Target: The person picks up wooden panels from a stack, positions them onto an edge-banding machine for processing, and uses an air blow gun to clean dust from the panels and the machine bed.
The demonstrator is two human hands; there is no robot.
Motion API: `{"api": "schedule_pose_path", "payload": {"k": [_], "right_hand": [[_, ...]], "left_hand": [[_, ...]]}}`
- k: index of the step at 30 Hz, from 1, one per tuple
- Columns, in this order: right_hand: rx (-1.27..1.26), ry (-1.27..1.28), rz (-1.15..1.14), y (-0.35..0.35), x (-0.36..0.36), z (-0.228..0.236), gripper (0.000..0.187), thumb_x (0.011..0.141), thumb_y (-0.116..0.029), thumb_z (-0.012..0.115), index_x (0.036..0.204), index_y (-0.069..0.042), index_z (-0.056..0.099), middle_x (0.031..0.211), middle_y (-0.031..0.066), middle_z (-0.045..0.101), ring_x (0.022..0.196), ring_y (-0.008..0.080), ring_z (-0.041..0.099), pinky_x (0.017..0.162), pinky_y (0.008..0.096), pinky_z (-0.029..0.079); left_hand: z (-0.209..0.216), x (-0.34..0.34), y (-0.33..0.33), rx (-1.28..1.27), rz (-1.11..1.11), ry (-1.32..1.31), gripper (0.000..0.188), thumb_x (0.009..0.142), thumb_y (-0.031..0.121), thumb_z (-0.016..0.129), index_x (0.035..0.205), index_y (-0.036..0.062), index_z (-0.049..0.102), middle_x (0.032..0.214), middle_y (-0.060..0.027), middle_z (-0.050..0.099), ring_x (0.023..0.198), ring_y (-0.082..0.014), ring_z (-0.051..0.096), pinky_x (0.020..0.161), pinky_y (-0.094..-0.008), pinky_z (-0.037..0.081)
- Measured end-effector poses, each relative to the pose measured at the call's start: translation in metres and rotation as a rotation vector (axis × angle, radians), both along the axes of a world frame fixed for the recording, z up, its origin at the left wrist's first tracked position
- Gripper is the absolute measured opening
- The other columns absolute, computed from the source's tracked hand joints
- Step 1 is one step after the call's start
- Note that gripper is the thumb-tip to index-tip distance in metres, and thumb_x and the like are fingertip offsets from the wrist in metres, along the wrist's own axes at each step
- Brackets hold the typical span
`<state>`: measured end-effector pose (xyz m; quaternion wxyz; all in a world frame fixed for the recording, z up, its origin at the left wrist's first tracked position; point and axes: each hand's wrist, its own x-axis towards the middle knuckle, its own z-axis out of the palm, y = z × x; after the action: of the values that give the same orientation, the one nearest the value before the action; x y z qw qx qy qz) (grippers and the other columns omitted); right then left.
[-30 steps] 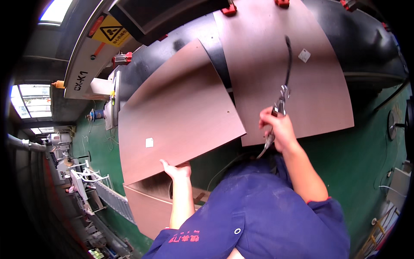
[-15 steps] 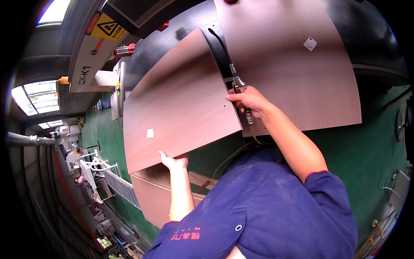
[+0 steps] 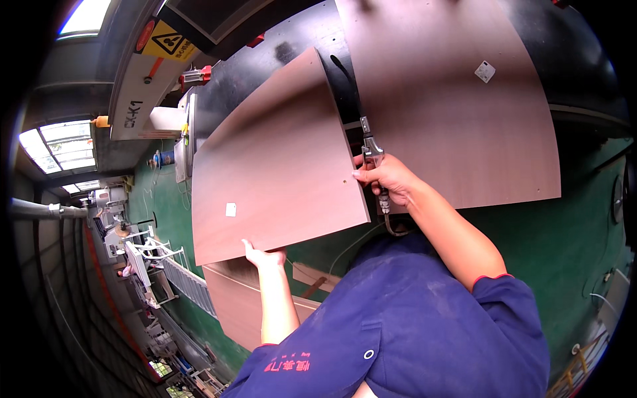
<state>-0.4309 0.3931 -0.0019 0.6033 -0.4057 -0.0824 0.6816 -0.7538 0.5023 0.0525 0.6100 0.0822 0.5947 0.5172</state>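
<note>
Over desk [image 3: 285, 56], left brown panel [image 3: 279, 166] is clasped at near edge by left hand [image 3: 267, 257], fingers beneath; right edge is touched by right hand [image 3: 394, 180], curled around air gun [image 3: 373, 150].

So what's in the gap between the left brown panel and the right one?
In the head view, the right hand and the metal nozzle tool it grips, with a black surface beneath.

Just right of the held panel [image 3: 279, 159] comes the air gun [image 3: 372, 150], then the second panel [image 3: 458, 132]. A label [image 3: 231, 209] sits on the held panel's near left part; before its near edge lies a board [image 3: 232, 295].
</note>
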Motion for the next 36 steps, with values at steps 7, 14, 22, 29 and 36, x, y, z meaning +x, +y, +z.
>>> {"api": "schedule_pose_path", "payload": {"k": [7, 14, 22, 29, 36], "right_hand": [[0.011, 0.090, -0.042, -0.008, -0.010, 0.002, 0.039, 0.075, -0.016, 0.076, 0.105, -0.007, 0.053, 0.078, -0.0011, 0.059, 0.066, 0.0061, 0.055, 0.046, 0.0191, 0.035], [-0.032, 0.012, 0.022, -0.019, -0.012, 0.015, 0.032, 0.078, -0.017, 0.073, 0.102, -0.005, 0.056, 0.079, 0.0003, 0.060, 0.065, 0.0062, 0.055, 0.046, 0.0190, 0.038], [-0.139, 0.020, -0.075, -0.045, -0.018, 0.031, 0.025, 0.081, -0.017, 0.071, 0.097, -0.003, 0.057, 0.073, 0.0002, 0.056, 0.055, 0.0064, 0.050, 0.043, 0.0196, 0.036], [-0.387, -0.171, -0.439, -0.061, 0.010, 0.030, 0.035, 0.087, -0.044, 0.058, 0.084, -0.010, 0.051, 0.072, 0.0008, 0.052, 0.070, 0.0127, 0.055, 0.050, 0.0317, 0.050], [-0.559, -0.519, -0.397, -0.110, 0.070, 0.035, 0.054, 0.088, -0.056, 0.051, 0.072, -0.004, 0.049, 0.053, 0.0074, 0.053, 0.038, 0.0150, 0.050, 0.033, 0.0253, 0.039]], "left_hand": [[0.002, -0.012, 0.003, -0.036, -0.037, 0.030, 0.060, 0.091, 0.059, 0.035, 0.135, 0.0183, 0.041, 0.137, -0.0112, 0.041, 0.125, -0.0352, 0.039, 0.100, -0.0576, 0.034], [0.004, 0.000, -0.001, -0.022, 0.010, -0.003, 0.058, 0.092, 0.056, 0.038, 0.134, 0.0168, 0.044, 0.134, -0.0090, 0.046, 0.123, -0.0322, 0.043, 0.100, -0.0526, 0.037], [-0.002, 0.023, -0.005, -0.030, 0.040, -0.014, 0.057, 0.091, 0.056, 0.039, 0.133, 0.0178, 0.045, 0.132, -0.0056, 0.049, 0.122, -0.0290, 0.045, 0.101, -0.0489, 0.037], [-0.016, 0.034, -0.008, -0.041, 0.034, -0.173, 0.055, 0.091, 0.056, 0.039, 0.128, 0.0174, 0.048, 0.124, -0.0049, 0.053, 0.115, -0.0263, 0.050, 0.094, -0.0435, 0.043], [-0.028, 0.063, -0.008, -0.047, 0.052, -0.255, 0.052, 0.090, 0.055, 0.041, 0.126, 0.0175, 0.048, 0.122, -0.0029, 0.053, 0.112, -0.0219, 0.051, 0.091, -0.0391, 0.045]]}}
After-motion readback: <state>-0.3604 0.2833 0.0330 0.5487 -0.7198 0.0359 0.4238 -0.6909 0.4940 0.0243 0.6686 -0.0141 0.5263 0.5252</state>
